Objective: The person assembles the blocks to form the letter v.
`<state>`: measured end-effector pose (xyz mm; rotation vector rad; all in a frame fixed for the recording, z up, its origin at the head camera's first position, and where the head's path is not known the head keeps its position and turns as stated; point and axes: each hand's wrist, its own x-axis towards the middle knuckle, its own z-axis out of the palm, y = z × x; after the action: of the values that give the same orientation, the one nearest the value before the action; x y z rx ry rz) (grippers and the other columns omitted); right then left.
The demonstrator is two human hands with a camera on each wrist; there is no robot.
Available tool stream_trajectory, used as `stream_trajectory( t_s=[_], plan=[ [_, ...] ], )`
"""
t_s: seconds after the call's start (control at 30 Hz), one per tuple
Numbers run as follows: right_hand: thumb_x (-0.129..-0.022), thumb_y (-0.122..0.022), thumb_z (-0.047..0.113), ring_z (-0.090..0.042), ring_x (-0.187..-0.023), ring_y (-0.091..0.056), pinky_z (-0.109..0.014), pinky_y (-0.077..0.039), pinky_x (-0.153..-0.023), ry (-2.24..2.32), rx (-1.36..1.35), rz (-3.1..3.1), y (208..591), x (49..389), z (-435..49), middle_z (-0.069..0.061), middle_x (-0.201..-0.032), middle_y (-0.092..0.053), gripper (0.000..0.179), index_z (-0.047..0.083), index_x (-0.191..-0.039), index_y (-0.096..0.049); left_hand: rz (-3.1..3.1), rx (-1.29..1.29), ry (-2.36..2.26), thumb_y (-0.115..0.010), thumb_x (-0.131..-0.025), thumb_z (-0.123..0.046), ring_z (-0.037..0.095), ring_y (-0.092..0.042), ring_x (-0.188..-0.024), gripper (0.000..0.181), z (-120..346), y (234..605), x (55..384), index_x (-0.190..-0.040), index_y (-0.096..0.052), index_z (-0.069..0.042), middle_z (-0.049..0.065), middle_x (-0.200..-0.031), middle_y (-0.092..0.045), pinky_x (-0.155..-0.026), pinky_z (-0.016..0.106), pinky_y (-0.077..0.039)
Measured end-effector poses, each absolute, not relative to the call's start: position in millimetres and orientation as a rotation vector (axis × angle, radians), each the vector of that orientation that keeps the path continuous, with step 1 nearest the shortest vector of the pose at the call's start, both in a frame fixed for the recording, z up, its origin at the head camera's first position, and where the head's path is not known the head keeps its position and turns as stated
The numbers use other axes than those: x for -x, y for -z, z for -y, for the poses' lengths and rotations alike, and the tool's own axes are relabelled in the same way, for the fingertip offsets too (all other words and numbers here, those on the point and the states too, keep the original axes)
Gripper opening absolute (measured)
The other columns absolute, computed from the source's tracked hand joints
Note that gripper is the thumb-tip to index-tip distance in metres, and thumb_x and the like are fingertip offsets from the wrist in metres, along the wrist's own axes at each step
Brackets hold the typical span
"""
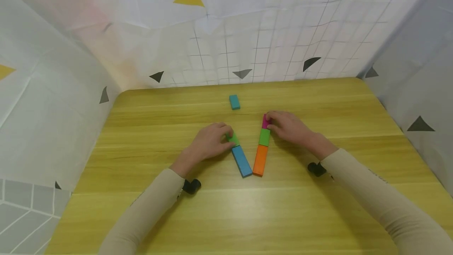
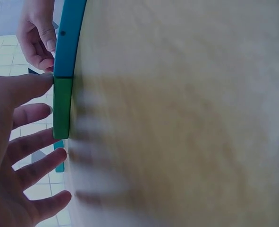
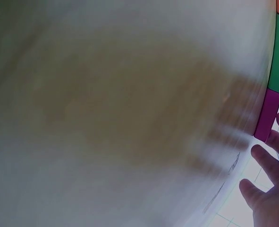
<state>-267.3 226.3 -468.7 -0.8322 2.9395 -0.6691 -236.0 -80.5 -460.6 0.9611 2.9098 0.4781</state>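
Note:
Two rows of wooden blocks form a V on the table. In the left row, a blue block (image 1: pixel 242 161) lies nearest, with a light green block (image 1: pixel 233 139) at its far end. My left hand (image 1: pixel 212 140) holds that green block, thumb by the joint with the blue one and fingers toward its far end. The right row runs from an orange block (image 1: pixel 260 160) through a green block (image 1: pixel 264 137) to a magenta block (image 1: pixel 265 122). My right hand (image 1: pixel 290 127) pinches the magenta block (image 3: pixel 268 115) between thumb and fingers, partly covering it in the head view.
A teal block (image 1: pixel 234 102) lies alone toward the back of the wooden table (image 1: pixel 226 215). White cloth (image 1: pixel 141 50) with printed triangles and grid lines hangs behind and at both sides. Small black devices (image 1: pixel 192 186) sit at both wrists.

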Motion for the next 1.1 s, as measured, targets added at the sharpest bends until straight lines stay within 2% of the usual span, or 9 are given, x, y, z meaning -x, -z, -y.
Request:
stream_trajectory(
  t_s=[0.47,0.8,1.1],
  plan=[
    [-0.098,-0.062,0.019,-0.027,-0.106,-0.062,-0.048,-0.050,-0.099,0.677,0.805,-2.926,466.8,266.9,-224.9,-0.008,-0.112,-0.069,0.017,0.009,-0.112,-0.062,-2.908,-0.979,-0.484,-0.068,-0.091,-0.048,0.012,-0.060,-0.093,0.030,80.2,460.7,235.1,-0.107,-0.065,-0.023,-0.005,-0.115,-0.066,-0.083,0.031,-0.052],
    [-0.098,-0.062,0.019,-0.027,-0.106,-0.062,-0.048,-0.050,-0.099,0.677,0.809,-2.934,468.3,267.4,-226.0,-0.008,-0.113,-0.068,0.017,0.009,-0.112,-0.062,-2.911,-0.952,-0.451,-0.066,-0.088,-0.058,0.011,-0.057,-0.095,0.037,78.8,461.2,235.7,-0.106,-0.065,-0.026,-0.007,-0.119,-0.065,-0.084,0.030,-0.051],
    [-0.098,-0.061,0.019,-0.026,-0.105,-0.062,-0.048,-0.049,-0.099,0.682,0.805,-2.931,467.4,267.6,-225.6,-0.007,-0.111,-0.068,0.016,0.010,-0.112,-0.061,-2.919,-0.977,-0.435,-0.068,-0.088,-0.055,0.013,-0.059,-0.097,0.034,78.2,456.8,232.8,-0.104,-0.066,-0.025,-0.004,-0.121,-0.066,-0.086,0.032,-0.052]
  ],
)
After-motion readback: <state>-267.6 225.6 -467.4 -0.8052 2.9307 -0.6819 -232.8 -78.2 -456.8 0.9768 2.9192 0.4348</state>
